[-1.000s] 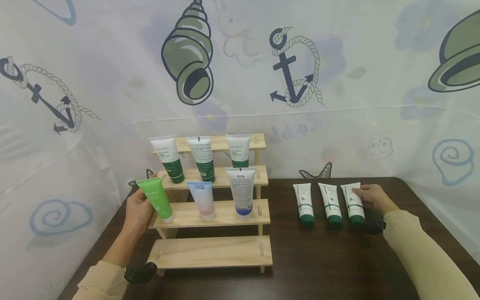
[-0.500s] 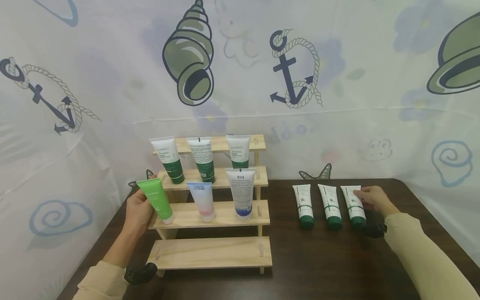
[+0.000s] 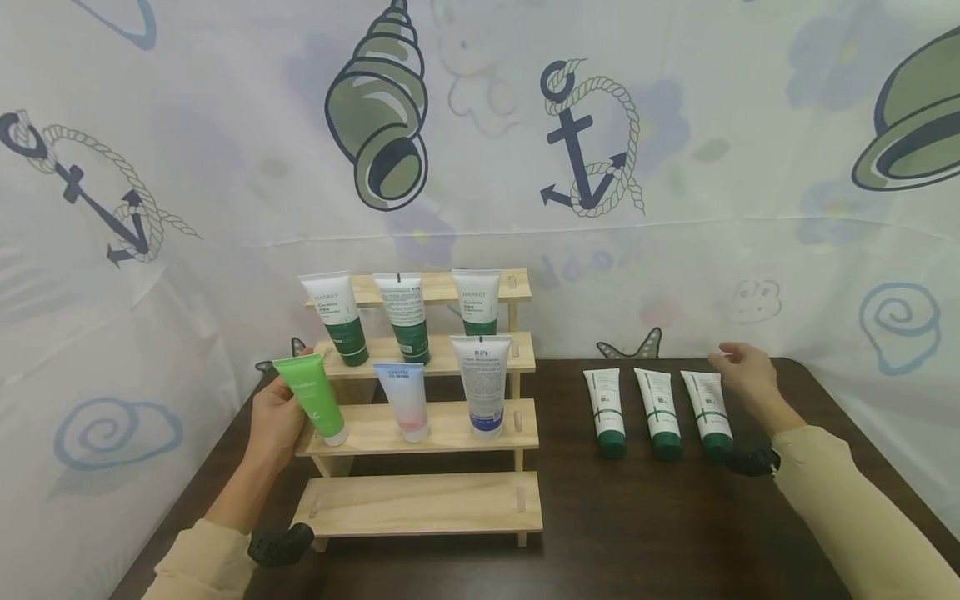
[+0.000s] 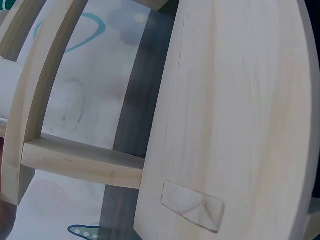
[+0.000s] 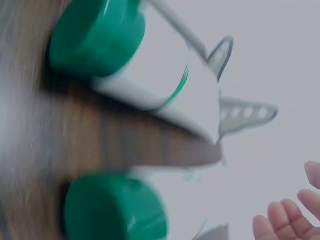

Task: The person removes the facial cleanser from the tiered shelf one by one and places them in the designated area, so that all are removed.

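At the left end of a stepped wooden display rack (image 3: 420, 504), my left hand (image 3: 273, 412) grips the rack's side. The green tube (image 3: 313, 400) stands in front of its fingertips and partly hides them. A sliver of that hand shows at the left wrist view's edge beside a wooden upright (image 4: 37, 85). My right hand (image 3: 750, 375), fingers loosely bent and holding nothing, hovers just beyond the rightmost white-and-green tube (image 3: 707, 404). That tube lies in a row with a middle tube (image 3: 658, 404) and a left tube (image 3: 604, 404), caps toward me.
White-and-green tubes (image 3: 333, 304) stand on the rack's upper shelf. Below them are a blue-pink tube (image 3: 405, 396) and a white tube with a blue band (image 3: 483, 375). A patterned cloth (image 3: 487, 167) hangs behind the dark table (image 3: 637, 525).
My right hand has let go of the rightmost tube and moved up and slightly away from it. My left hand stays at the rack.
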Motion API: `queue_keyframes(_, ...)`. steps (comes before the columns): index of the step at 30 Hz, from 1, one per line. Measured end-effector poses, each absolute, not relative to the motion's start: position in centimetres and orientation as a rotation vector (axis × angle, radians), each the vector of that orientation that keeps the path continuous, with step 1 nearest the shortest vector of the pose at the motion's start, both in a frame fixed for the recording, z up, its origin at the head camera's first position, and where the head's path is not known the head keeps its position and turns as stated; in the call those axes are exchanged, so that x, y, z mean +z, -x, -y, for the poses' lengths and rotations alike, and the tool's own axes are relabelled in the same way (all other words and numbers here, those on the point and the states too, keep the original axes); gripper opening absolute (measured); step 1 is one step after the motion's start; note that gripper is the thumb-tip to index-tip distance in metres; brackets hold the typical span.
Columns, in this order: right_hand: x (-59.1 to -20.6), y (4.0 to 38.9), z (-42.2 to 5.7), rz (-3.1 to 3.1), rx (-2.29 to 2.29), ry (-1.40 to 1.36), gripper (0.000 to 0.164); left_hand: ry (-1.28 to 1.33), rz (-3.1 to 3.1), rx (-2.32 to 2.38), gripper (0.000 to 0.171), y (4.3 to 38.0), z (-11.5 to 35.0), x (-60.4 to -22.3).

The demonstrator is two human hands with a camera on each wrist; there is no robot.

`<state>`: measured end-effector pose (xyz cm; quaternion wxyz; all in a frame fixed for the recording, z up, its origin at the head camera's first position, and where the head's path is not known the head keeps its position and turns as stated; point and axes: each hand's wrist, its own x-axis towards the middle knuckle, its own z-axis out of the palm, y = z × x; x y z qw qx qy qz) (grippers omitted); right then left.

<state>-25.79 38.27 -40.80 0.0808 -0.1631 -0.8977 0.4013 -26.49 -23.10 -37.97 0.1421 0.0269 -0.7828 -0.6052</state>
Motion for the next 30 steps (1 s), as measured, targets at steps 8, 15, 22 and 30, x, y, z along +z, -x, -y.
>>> queue_keyframes(8,-36.6,25.4,-33.0,2.409,1.244,0.242,0.045,-0.076,2.256,-1.756,0.046,26.6,23.1,-37.9)
queue_keyframes(15,-33.7,25.4,-28.4,2.234,1.359,0.019,0.038,-0.090,2.246,-1.769,0.044,26.6,23.0,-37.9)
queue_keyframes(22,-31.0,25.2,-24.3,2.102,1.514,-0.213,0.035,-0.092,2.243,-1.764,0.042,26.6,23.0,-37.9)
queue_keyframes(30,-28.9,25.2,-20.0,2.091,1.593,-0.367,0.033,-0.086,2.247,-1.765,0.041,26.5,23.0,-38.0)
